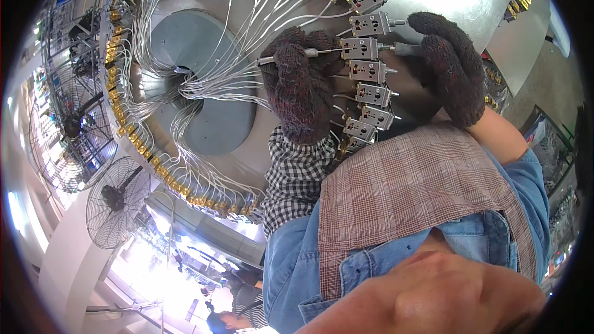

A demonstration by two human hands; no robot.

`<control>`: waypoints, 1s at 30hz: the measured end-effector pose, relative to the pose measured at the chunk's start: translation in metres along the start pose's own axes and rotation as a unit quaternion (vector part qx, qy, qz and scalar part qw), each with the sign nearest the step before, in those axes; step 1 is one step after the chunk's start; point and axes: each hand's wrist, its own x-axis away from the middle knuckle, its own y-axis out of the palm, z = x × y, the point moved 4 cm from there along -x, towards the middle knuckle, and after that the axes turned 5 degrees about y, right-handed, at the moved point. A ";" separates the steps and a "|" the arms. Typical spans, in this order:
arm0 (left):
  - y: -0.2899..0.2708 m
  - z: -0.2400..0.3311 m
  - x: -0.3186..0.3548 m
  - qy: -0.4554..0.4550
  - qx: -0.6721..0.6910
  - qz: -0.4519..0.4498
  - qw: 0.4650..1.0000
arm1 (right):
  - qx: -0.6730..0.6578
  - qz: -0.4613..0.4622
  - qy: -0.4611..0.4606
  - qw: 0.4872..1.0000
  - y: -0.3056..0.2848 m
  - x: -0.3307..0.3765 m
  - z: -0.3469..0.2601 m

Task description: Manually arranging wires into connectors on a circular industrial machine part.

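My left hand [298, 83], in a dark knitted glove, closes around a slim metal rod-shaped tool [284, 57] like a small screwdriver. Its thin shaft points right, to one of the small silver metal blocks [359, 48] set along the round table's right rim. From the other side, my right hand [455, 65], gloved alike, grips a grey cylindrical tool [408, 49] in line with that block's threaded stub. Its index finger stretches forward above the tool. More blocks like it, such as a neighbouring block [367, 70], sit above and below.
White wires [229, 86] run from the blocks to the hole in a grey central disc [216, 120]. Gold-coloured fittings [162, 170] line the table's left rim. Two standing fans [117, 201], [73, 125] stand left. Another person [238, 315] is at the lower left.
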 end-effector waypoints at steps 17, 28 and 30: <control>-0.008 -0.001 0.001 -0.038 0.014 -0.027 0.999 | 0.192 -0.048 -0.139 0.970 -0.004 0.002 -0.030; -0.005 0.001 0.000 -0.049 -0.010 -0.011 0.999 | 0.209 -0.036 -0.179 0.961 -0.002 0.001 -0.031; -0.007 0.000 -0.001 -0.051 -0.007 -0.012 0.999 | 0.227 -0.038 -0.195 0.953 -0.002 0.002 -0.031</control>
